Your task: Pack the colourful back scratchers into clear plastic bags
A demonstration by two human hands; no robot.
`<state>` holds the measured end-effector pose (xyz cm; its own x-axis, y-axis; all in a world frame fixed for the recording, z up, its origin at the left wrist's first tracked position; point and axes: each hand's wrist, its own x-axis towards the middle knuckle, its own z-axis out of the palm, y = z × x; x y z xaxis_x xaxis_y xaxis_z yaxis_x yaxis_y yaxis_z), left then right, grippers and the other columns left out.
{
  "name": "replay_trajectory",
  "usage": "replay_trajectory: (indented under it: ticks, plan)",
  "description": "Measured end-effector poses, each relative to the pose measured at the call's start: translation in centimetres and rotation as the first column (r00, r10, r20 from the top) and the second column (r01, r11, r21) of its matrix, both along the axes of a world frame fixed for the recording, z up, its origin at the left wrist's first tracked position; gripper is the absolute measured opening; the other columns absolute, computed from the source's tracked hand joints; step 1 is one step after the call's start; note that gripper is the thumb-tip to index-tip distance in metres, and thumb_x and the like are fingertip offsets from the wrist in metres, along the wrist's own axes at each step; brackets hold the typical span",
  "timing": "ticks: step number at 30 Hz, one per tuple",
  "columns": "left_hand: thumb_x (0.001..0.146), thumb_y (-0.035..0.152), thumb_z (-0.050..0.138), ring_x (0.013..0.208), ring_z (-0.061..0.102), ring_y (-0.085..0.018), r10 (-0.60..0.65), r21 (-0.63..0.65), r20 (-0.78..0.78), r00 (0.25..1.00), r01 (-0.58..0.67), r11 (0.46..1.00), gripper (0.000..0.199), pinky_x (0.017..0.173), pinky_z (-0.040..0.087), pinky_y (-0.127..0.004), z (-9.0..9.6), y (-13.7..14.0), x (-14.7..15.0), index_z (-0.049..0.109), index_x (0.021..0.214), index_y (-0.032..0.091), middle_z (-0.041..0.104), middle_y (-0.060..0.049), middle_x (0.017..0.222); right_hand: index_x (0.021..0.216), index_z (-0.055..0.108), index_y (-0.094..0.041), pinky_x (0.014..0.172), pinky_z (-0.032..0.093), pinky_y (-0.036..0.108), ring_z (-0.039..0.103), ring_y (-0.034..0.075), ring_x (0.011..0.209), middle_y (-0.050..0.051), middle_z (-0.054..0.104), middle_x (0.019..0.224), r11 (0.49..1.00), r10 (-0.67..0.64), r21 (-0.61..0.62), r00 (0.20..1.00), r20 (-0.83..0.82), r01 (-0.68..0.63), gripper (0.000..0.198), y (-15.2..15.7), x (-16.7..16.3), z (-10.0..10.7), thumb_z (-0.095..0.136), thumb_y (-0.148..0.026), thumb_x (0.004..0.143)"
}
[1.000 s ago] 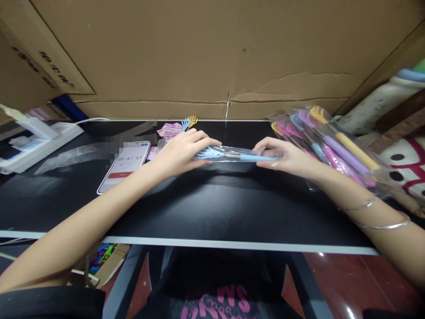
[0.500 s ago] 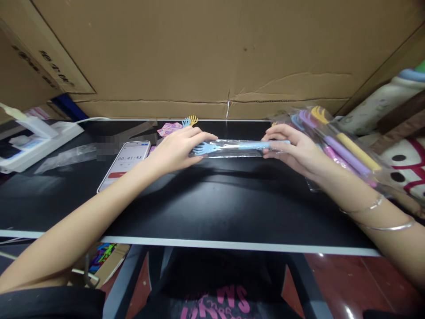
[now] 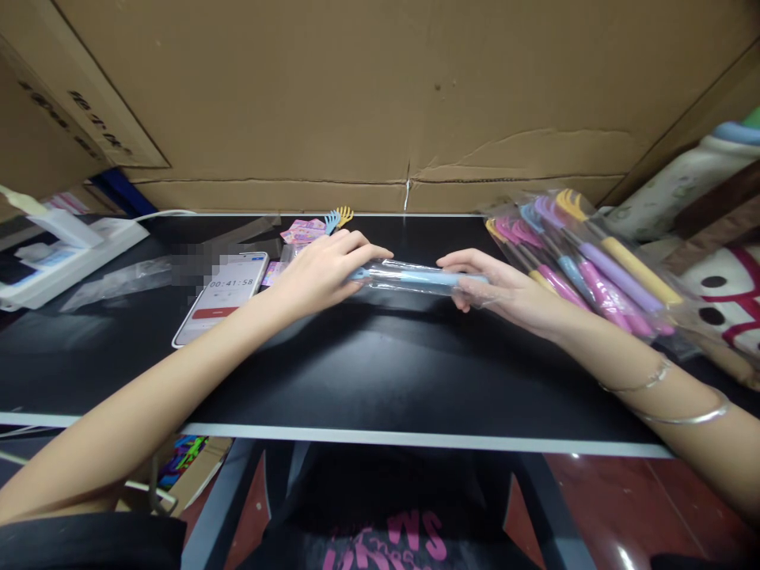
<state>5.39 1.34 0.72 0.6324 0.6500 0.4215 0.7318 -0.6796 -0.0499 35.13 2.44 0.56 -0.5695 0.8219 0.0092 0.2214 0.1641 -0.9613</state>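
Observation:
A light blue back scratcher [image 3: 416, 277] in a clear plastic sleeve is held level above the black table. My left hand [image 3: 329, 269] is closed around its claw end, so the claws are mostly hidden. At the other end, my right hand [image 3: 504, 293] has thumb and fingers around the handle tip and the loose end of the sleeve. Beyond my right hand lies a pile of bagged back scratchers [image 3: 594, 261] in pink, blue, purple and yellow. Behind my left hand, blue and yellow claw heads [image 3: 338, 218] stick up beside pink printed cards [image 3: 302, 231].
A phone [image 3: 222, 297] showing a timer lies left of centre. Empty plastic wrappers [image 3: 124, 281] and a white power strip [image 3: 77, 253] are further left. Cardboard [image 3: 380, 95] walls the back. A bottle [image 3: 682, 182] and a plush toy [image 3: 730, 293] bound the right side.
My right hand has moved left and slightly down along with the handle end, so the back scratcher now tilts. My left fingers now cover its claws. The bagged pile shows more fully.

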Motion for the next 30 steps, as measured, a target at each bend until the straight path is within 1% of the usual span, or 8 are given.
replay_trajectory:
  ticks: [3, 7, 10, 14, 18, 21, 25, 30]
  plan:
    - [0.093, 0.022, 0.044, 0.099, 0.059, -0.024, -0.012, 0.008, -0.004, 1.0, 0.012, 1.0, 0.039, 0.083, 0.047, -0.034, -0.3, 0.0, 0.0, 0.059, 0.129, 0.019, 0.065, -0.01, 0.112, 0.126, 0.055, -0.023, 0.07, 0.049, 0.033, 0.062, 0.017, 0.073, 0.001, 0.063, 0.079, 0.997, 0.08, 0.01, 0.997, 0.025, -0.08, 0.046, 0.1, 0.1, -0.3, 0.062, -0.052, 0.091]
    - [0.092, 0.02, 0.045, 0.1, 0.059, -0.024, -0.007, -0.001, -0.023, 1.0, 0.007, 1.0, 0.041, 0.083, 0.046, -0.035, -0.4, 0.0, 0.1, 0.057, 0.131, 0.019, 0.065, -0.009, 0.113, 0.123, 0.056, -0.021, 0.069, 0.05, 0.033, 0.063, 0.017, 0.068, 0.001, 0.064, 0.078, 0.995, 0.091, 0.023, 0.995, 0.051, -0.093, 0.046, 0.0, -0.1, -0.1, 0.062, -0.053, 0.09]
    - [0.093, 0.024, 0.048, 0.102, 0.06, -0.024, 0.016, -0.023, -0.033, 0.999, -0.017, 1.0, 0.04, 0.083, 0.045, -0.034, -0.1, -0.1, 0.2, 0.056, 0.132, 0.021, 0.066, -0.009, 0.114, 0.116, 0.059, -0.021, 0.067, 0.05, 0.033, 0.063, 0.016, 0.067, 0.001, 0.064, 0.078, 0.997, 0.056, 0.043, 0.998, 0.016, -0.057, 0.046, -0.1, -0.3, 0.2, 0.066, -0.056, 0.086]
    - [0.093, 0.05, 0.055, 0.11, 0.06, -0.028, 0.035, -0.043, -0.061, 0.998, -0.038, 0.998, 0.051, 0.089, 0.042, -0.036, 0.6, -0.5, 0.1, 0.054, 0.136, 0.022, 0.066, -0.01, 0.12, 0.107, 0.061, -0.021, 0.061, 0.049, 0.03, 0.059, 0.015, 0.064, 0.0, 0.062, 0.075, 0.999, -0.027, 0.019, 0.999, -0.022, 0.028, 0.044, -0.1, -0.5, 0.4, 0.072, -0.055, 0.08]
    - [0.097, 0.058, 0.042, 0.113, 0.061, -0.028, 0.093, -0.073, -0.023, 0.995, -0.094, 0.993, 0.054, 0.092, 0.04, -0.037, 1.4, -0.2, -0.7, 0.055, 0.136, 0.023, 0.066, -0.008, 0.125, 0.096, 0.06, -0.021, 0.054, 0.046, 0.027, 0.055, 0.012, 0.058, 0.0, 0.062, 0.074, 0.992, -0.13, -0.002, 0.99, -0.061, 0.13, 0.034, 0.3, -0.3, 0.6, 0.074, -0.047, 0.079]
    - [0.097, 0.054, 0.04, 0.098, 0.066, -0.023, 0.195, -0.138, -0.002, 0.981, -0.193, 0.971, 0.047, 0.08, 0.041, -0.031, 1.9, 0.3, -1.4, 0.061, 0.129, 0.026, 0.073, -0.003, 0.108, 0.09, 0.059, -0.02, 0.053, 0.044, 0.026, 0.053, 0.01, 0.058, 0.002, 0.064, 0.08, 0.98, -0.195, 0.013, 0.975, -0.106, 0.198, 0.027, 1.0, 0.3, 0.6, 0.073, -0.041, 0.08]
    - [0.088, 0.059, 0.054, 0.076, 0.066, -0.018, 0.308, -0.268, -0.013, 0.951, -0.3, 0.915, 0.043, 0.061, 0.034, -0.025, 2.2, 0.8, -1.9, 0.067, 0.113, 0.027, 0.072, 0.003, 0.076, 0.091, 0.059, -0.022, 0.051, 0.042, 0.025, 0.051, 0.011, 0.058, -0.001, 0.059, 0.072, 0.973, -0.225, 0.021, 0.964, -0.142, 0.231, 0.026, 1.8, 1.1, 0.2, 0.073, -0.041, 0.08]
    - [0.088, 0.056, 0.057, 0.07, 0.062, -0.014, 0.272, -0.355, -0.028, 0.962, -0.264, 0.897, 0.038, 0.061, 0.034, -0.024, 2.5, 0.6, -1.7, 0.067, 0.106, 0.024, 0.068, 0.005, 0.074, 0.093, 0.058, -0.024, 0.055, 0.043, 0.024, 0.052, 0.011, 0.062, -0.003, 0.057, 0.07, 0.986, -0.169, -0.014, 0.975, -0.146, 0.168, 0.022, 2.0, 1.3, 0.1, 0.07, -0.041, 0.086]
